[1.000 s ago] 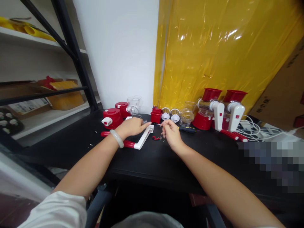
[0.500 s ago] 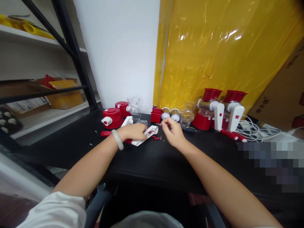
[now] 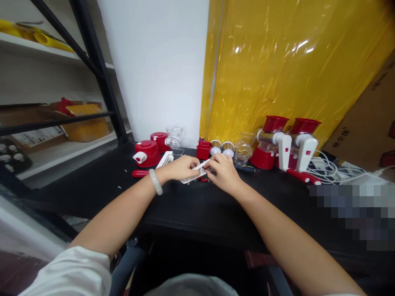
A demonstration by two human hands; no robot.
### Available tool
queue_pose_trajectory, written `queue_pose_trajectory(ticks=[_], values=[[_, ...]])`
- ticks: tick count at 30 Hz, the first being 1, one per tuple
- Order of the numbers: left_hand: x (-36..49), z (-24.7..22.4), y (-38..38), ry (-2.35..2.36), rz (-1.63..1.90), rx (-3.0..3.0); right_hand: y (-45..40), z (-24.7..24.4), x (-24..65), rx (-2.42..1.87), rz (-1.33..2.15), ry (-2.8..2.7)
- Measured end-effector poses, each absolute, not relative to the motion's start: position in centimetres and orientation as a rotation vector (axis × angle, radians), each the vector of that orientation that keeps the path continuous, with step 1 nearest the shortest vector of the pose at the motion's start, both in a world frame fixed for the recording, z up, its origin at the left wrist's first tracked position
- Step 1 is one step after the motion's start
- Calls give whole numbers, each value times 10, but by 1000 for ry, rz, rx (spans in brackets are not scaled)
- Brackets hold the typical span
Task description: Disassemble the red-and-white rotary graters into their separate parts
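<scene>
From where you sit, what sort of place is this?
Probably a small workshop: the left hand holds a white part at a black table, what looks like a screwdriver lies nearby, and shelves on the left hold boxes.

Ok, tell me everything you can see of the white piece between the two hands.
The white piece is long and narrow, looks like plastic, and shows recessed detail too small to make out. It slants, its right end farther from the person. The left hand holds it and the right hand is at its far end, both covering much of it. It is over the black table, in front of the red box-like part; whether it rests there can't be told.
</scene>
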State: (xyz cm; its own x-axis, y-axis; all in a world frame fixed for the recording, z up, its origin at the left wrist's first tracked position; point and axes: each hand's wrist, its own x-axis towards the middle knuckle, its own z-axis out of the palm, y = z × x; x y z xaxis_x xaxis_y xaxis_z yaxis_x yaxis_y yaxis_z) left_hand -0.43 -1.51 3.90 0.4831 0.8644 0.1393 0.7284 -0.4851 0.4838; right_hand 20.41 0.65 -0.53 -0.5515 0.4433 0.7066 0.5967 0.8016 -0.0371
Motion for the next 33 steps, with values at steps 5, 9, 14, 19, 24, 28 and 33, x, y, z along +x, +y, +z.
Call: queue_pose_trajectory(ticks=[5,9,14,19,24,28,33], values=[[-4,34,-11,1293,527,2370,7,-8,203,-771,-343,-2250],[-4,31,-11,1273,526,2383,7,-8,203,-770,-385,-2253],[-3,32,-12,1271,544,2368,8,-7,204,-735,-440,-2248],[-4,34,-12,1254,547,2365,9,-9,203,-716,-458,-2235],[-5,34,-12,1270,511,2351,10,-9,204,-689,-465,-2250],[-6,34,-12,1268,512,2387,11,-8,204,-680,-468,-2262],[-5,33,-9,1267,489,2425,12,-9,203,-681,-448,-2278]])
